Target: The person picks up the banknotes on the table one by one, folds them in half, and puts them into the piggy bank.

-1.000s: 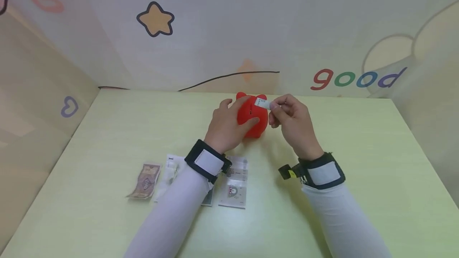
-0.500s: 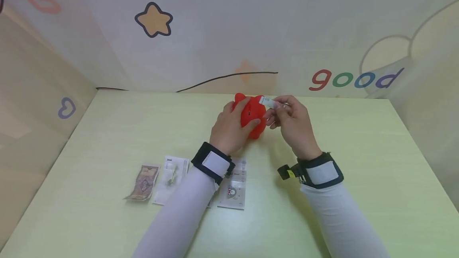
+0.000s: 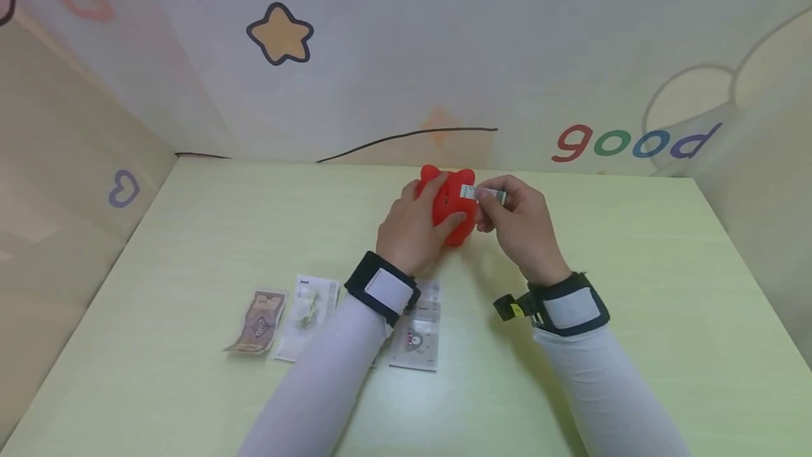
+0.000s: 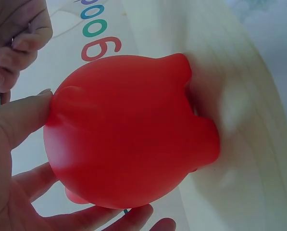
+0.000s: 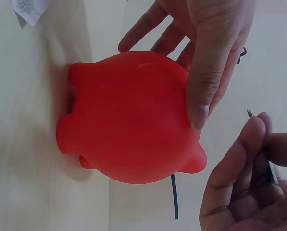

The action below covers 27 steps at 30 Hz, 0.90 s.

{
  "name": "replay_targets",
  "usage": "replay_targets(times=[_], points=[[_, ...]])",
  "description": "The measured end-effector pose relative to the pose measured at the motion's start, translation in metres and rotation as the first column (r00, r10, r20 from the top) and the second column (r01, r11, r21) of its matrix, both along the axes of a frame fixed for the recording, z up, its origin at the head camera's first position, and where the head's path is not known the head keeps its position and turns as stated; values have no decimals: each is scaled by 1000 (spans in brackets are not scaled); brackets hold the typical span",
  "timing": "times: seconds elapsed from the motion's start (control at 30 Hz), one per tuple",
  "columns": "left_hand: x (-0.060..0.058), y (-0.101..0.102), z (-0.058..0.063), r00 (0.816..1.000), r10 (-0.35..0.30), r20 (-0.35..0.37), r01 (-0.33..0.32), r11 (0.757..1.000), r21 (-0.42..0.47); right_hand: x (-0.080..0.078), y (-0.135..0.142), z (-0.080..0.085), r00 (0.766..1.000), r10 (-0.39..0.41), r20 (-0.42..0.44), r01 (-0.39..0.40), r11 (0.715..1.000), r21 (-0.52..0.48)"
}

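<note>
A red piggy bank stands on its feet near the table's back edge, a narrow dark slot in its top. My left hand holds it from the left, thumb on the near side of the slot and fingers spread over the far side. In the left wrist view the piggy bank fills the middle. Just right of the slot, my right hand pinches a narrow folded banknote between thumb and fingers. One end of it overlaps the piggy bank in the head view; the right wrist view shows it edge-on above the bank.
Left of the left forearm lie a brownish banknote and a pale banknote. Another pale banknote lies right of that forearm, partly under the wrist strap in view. A printed wall rises behind the table.
The folded banknote has come lower in the head view, and its other end now shows behind the right thumb. The left hand has shifted slightly right on the piggy bank.
</note>
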<state>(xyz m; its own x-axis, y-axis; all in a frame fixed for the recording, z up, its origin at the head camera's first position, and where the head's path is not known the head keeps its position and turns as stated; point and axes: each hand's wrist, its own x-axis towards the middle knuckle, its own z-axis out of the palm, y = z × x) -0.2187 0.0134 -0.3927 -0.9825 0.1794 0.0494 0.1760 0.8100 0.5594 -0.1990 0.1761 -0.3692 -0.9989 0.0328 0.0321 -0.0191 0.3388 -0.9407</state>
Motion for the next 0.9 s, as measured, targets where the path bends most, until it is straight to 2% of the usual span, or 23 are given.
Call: replay_targets(times=[0.2,0.33,0.47,0.67,0.9], points=[[-1,0,0,1000,-4,1,4,1000,1,0,-2,-5,999,39,-6,-39,999,-3],[-3,1,-1,1000,-14,-4,14,1000,-15,-1,-3,-10,998,58,29,-59,998,14],[-3,2,-1,1000,-25,-13,25,999,-34,-3,-2,-15,997,54,51,-57,996,64],[-2,-1,0,999,-24,-25,23,999,-37,-10,-3,-18,998,60,36,-64,990,125],[-2,-4,1,999,-24,-27,23,999,-39,-21,-10,-15,999,51,-6,-48,964,260]])
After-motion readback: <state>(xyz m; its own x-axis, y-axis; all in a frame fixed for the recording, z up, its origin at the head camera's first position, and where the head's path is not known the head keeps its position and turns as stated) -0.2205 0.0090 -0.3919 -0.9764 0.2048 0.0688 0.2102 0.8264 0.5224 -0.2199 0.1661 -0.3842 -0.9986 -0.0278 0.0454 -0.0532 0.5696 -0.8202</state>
